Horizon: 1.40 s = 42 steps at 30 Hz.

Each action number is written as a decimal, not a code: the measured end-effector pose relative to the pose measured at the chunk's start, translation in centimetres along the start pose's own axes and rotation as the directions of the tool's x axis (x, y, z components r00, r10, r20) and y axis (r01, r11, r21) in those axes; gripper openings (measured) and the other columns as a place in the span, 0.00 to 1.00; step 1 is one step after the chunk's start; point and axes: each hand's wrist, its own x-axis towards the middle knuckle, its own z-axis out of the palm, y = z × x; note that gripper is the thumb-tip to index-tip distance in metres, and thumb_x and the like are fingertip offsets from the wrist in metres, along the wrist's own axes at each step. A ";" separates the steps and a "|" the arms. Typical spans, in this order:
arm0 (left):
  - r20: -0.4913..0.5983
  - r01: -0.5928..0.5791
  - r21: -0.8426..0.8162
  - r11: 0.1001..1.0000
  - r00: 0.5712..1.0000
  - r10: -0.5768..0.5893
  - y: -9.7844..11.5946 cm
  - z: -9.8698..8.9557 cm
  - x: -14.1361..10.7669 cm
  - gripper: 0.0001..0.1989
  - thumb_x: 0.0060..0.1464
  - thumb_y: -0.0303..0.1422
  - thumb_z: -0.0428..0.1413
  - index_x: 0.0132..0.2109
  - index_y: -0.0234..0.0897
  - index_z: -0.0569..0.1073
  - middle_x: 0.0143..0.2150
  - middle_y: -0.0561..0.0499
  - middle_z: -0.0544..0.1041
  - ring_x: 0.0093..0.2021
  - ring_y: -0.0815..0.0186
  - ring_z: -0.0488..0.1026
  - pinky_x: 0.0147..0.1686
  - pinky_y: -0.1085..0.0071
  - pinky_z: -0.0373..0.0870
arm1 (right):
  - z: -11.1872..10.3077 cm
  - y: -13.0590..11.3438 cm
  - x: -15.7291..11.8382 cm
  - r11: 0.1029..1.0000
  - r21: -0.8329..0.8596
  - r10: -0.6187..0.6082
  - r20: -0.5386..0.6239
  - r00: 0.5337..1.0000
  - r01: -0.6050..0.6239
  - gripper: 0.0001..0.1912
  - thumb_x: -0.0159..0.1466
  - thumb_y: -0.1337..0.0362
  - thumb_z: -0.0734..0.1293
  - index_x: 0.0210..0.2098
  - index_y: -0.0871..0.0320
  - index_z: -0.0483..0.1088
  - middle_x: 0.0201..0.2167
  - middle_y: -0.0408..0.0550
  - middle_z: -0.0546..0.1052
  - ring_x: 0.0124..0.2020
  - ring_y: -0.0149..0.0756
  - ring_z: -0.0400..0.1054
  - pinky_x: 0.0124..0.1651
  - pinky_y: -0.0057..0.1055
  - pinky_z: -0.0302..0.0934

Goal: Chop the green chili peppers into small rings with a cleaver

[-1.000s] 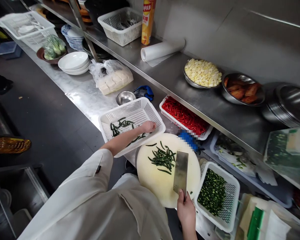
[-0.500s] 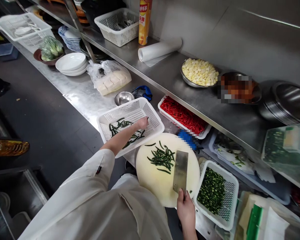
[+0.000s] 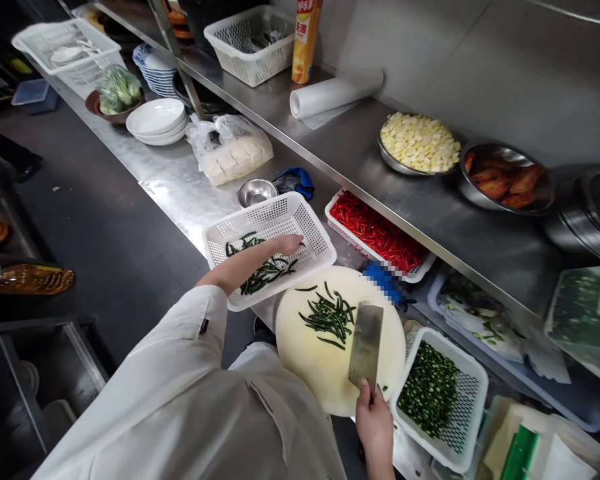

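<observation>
My left hand [image 3: 289,244] is closed inside a white perforated basket [image 3: 319,248], a small dark green chili tip showing at the fingertips. More long thin green chilies [image 3: 260,272] lie in the basket beneath my forearm. My right hand [image 3: 375,423] grips the handle of a cleaver [image 3: 367,343], its broad blade lying flat over the right side of a round white chopping board [image 3: 310,393]. Left of the blade, a loose pile of whole green chilies [image 3: 329,315] rests on the board.
Right of the board stands a basket of chopped green chilies [image 3: 427,387]; behind it, a basket of red chilies [image 3: 377,230]. A steel shelf [image 3: 330,143] overhangs the counter, bearing a bowl of pale slices [image 3: 420,142]. A small steel bowl [image 3: 257,193] sits beyond the left basket.
The view has shifted slightly, so most things appear further right. My left hand stays closed over the basket, its wrist a little flatter. The cleaver remains on the board.
</observation>
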 end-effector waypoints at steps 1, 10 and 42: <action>0.018 -0.002 -0.001 1.000 1.000 0.002 -0.4 -0.1 -1.1 0.19 0.68 0.40 0.55 0.59 0.33 0.72 0.51 0.34 0.81 0.48 0.53 0.79 0.48 0.66 0.70 | 0.0 0.0 0.0 1.000 0.005 0.005 -0.004 1.000 -0.005 0.42 0.67 0.29 0.47 0.45 0.56 0.75 0.44 0.67 0.84 0.48 0.62 0.79 0.47 0.45 0.70; -0.023 -0.079 0.123 0.989 0.996 0.082 -3.6 1.7 -10.3 0.28 0.58 0.43 0.62 0.63 0.39 0.73 0.59 0.36 0.74 0.59 0.45 0.71 0.59 0.59 0.67 | 0.0 0.5 0.4 1.000 -0.023 0.018 0.009 1.000 -0.018 0.40 0.66 0.29 0.47 0.42 0.54 0.73 0.42 0.66 0.83 0.45 0.62 0.79 0.45 0.45 0.69; 0.037 -0.063 -0.022 0.998 0.997 0.063 -9.1 -1.2 -17.3 0.28 0.49 0.33 0.66 0.59 0.39 0.77 0.59 0.40 0.78 0.55 0.52 0.77 0.56 0.65 0.72 | 0.2 0.0 0.5 0.986 -0.168 0.007 -0.026 1.000 -0.011 0.35 0.70 0.41 0.52 0.51 0.60 0.78 0.43 0.66 0.83 0.47 0.62 0.78 0.48 0.47 0.70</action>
